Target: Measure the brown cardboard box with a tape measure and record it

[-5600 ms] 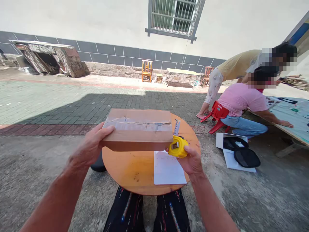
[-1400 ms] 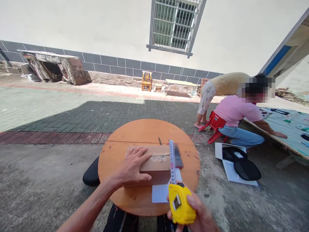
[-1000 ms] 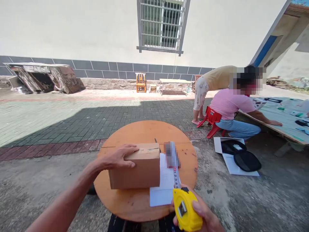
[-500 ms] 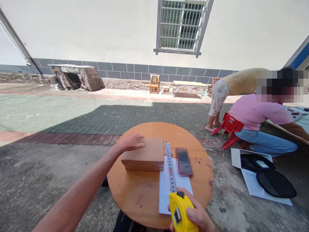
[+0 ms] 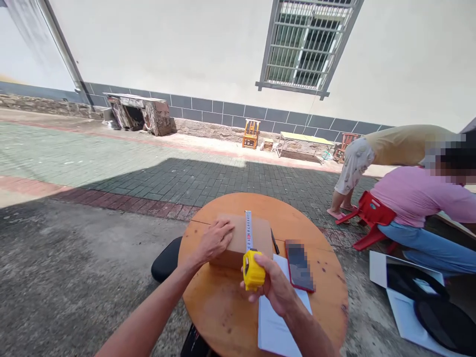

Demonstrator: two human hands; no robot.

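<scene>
A brown cardboard box (image 5: 262, 233) lies on the round wooden table (image 5: 223, 312). My left hand (image 5: 217, 240) rests flat on the left part of its top, fingers stretched out. My right hand (image 5: 269, 277) is wrapped round a yellow tape measure (image 5: 253, 271) at the near side of the box. Its white blade is pulled out and runs away from me over the box top. Beside the box lie a black pen (image 5: 274, 242), a phone with a red edge (image 5: 299, 265) and white paper (image 5: 277, 322), partly under my right forearm.
To the right, a person in a pink shirt (image 5: 416, 191) sits on a red chair (image 5: 375, 210), and another person bends over behind. An open white box (image 5: 399, 312) with black round items lies on the ground. A black seat (image 5: 167, 260) stands left of the table.
My right hand has brought the tape measure left and away from me, from over the paper to over the box. My left hand has settled flat on the box. The view has shifted left.
</scene>
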